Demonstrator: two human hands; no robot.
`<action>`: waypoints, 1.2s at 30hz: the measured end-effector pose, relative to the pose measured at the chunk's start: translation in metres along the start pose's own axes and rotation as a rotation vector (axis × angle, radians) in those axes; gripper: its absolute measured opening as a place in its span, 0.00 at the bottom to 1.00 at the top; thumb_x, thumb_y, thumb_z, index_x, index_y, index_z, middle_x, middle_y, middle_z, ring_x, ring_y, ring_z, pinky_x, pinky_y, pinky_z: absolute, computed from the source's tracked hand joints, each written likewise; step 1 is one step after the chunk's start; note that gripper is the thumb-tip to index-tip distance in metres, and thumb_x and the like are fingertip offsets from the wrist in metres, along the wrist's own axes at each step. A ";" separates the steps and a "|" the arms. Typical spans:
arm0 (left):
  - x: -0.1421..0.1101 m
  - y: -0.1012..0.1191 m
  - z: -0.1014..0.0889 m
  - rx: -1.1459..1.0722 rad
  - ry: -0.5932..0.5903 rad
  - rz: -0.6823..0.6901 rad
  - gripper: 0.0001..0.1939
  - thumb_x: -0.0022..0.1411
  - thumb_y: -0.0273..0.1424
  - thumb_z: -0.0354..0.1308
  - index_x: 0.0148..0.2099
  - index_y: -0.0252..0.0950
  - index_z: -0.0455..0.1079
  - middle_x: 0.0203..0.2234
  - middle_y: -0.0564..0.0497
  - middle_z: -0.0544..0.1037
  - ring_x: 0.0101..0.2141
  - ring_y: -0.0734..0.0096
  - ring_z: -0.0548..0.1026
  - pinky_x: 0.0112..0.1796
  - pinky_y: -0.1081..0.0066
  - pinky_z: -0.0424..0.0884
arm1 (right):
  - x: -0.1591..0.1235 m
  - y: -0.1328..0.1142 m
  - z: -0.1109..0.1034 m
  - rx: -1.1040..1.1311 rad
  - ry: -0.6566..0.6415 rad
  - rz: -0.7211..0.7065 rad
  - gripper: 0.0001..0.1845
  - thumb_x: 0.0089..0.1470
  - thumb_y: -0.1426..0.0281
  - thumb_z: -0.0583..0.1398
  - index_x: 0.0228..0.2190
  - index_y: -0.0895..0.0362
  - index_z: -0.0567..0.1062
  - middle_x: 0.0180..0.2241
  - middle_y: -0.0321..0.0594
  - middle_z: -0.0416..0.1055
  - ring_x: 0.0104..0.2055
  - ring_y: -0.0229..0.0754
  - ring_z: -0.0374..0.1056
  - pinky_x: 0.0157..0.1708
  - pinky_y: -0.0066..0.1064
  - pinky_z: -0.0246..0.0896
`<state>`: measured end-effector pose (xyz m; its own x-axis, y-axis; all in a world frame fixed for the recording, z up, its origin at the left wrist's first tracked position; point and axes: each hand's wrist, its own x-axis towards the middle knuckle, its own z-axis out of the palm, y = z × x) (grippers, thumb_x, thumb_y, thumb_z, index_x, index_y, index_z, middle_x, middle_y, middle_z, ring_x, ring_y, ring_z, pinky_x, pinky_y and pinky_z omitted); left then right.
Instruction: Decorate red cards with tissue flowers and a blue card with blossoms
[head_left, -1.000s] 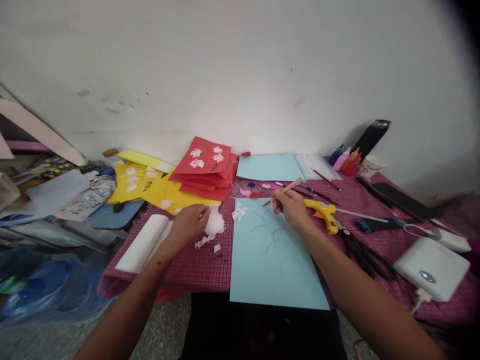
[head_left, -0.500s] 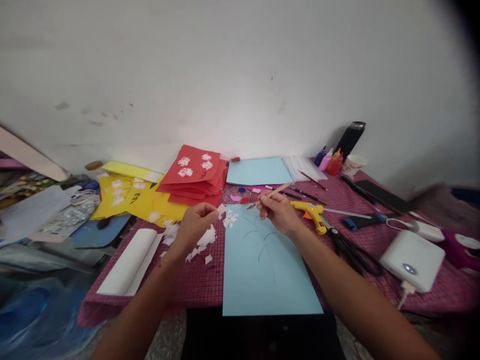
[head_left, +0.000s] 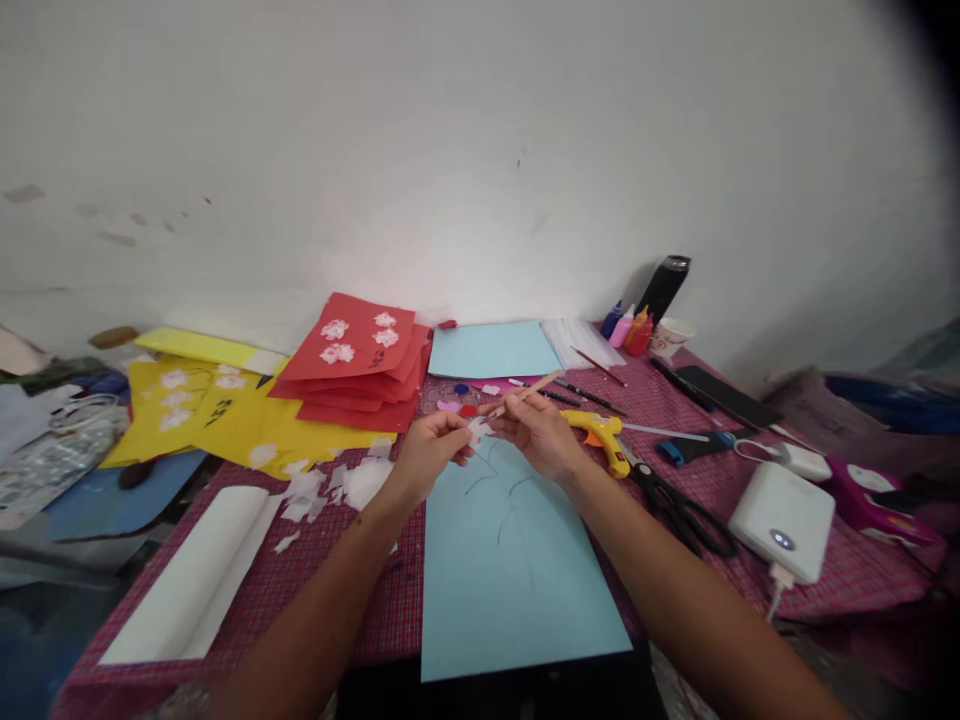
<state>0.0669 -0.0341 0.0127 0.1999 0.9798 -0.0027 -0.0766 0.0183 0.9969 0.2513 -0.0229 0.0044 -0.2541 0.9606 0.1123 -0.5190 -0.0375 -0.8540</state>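
Note:
My left hand (head_left: 439,445) is closed in a pinch at the upper left edge of a light blue sheet (head_left: 517,580). Between its fingertips is a small piece of whitish paper (head_left: 480,430). My right hand (head_left: 536,430) grips a thin paintbrush (head_left: 541,384) with a pale wooden handle, its lower end meeting the paper. The fingertips of both hands are close together above the sheet, which bears a few thin dark curved lines. Torn white paper scraps (head_left: 307,495) lie left of my left hand, partly behind the forearm.
Left: a folded white sheet (head_left: 191,570), yellow papers (head_left: 240,425) and stacked red cards (head_left: 352,340) with whitish flowers. Behind: more blue sheets (head_left: 491,350) and paint bottles (head_left: 622,325). Right: a yellow glue gun (head_left: 604,435), black scissors (head_left: 679,505) and a white power bank (head_left: 784,520).
My left hand has moved right to the brush with the paper piece. The brush tip, apart from the paper before, now meets it. The view has shifted, so the table's things appear further left.

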 end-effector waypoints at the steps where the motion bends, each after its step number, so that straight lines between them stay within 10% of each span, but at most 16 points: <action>1: -0.001 -0.002 -0.002 -0.007 0.001 -0.010 0.06 0.50 0.30 0.62 0.30 0.33 0.69 0.22 0.52 0.75 0.23 0.75 0.72 0.24 0.74 0.68 | 0.000 0.001 0.000 -0.015 -0.002 0.002 0.13 0.54 0.60 0.66 0.34 0.56 0.74 0.37 0.42 0.80 0.33 0.37 0.75 0.37 0.30 0.71; 36: 0.000 -0.018 -0.002 -0.076 -0.048 -0.086 0.13 0.52 0.35 0.66 0.37 0.31 0.76 0.28 0.48 0.78 0.27 0.74 0.75 0.27 0.73 0.70 | -0.001 0.012 -0.002 -0.288 0.051 -0.029 0.16 0.54 0.56 0.64 0.35 0.56 0.74 0.35 0.40 0.78 0.28 0.37 0.73 0.29 0.31 0.70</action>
<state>0.0660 -0.0344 -0.0050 0.2552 0.9634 -0.0819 -0.1304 0.1183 0.9844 0.2465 -0.0235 -0.0071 -0.1977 0.9730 0.1192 -0.2706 0.0628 -0.9606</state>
